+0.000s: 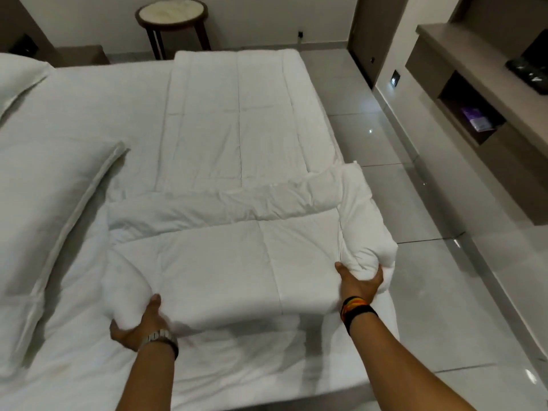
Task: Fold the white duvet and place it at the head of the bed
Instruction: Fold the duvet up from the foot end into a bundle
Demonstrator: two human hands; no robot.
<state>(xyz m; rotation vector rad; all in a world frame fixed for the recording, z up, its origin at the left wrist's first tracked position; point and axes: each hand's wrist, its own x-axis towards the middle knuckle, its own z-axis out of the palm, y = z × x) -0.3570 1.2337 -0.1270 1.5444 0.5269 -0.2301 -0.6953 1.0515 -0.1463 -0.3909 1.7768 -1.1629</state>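
Observation:
The white duvet (237,137) lies as a long folded strip along the right side of the bed (89,120). Its near end is turned over into a thick fold, lifted a little above the sheet. My left hand (139,324) grips the fold's near left corner from below. My right hand (358,280) clutches the bunched near right corner. Both arms reach in from the bottom of the view.
A white pillow (50,221) lies on the left of the bed, another pillow (17,81) at the far left. A round side table (172,13) stands beyond the bed. Glossy tiled floor (415,203) runs along the right, with a wooden shelf unit (480,93) at the wall.

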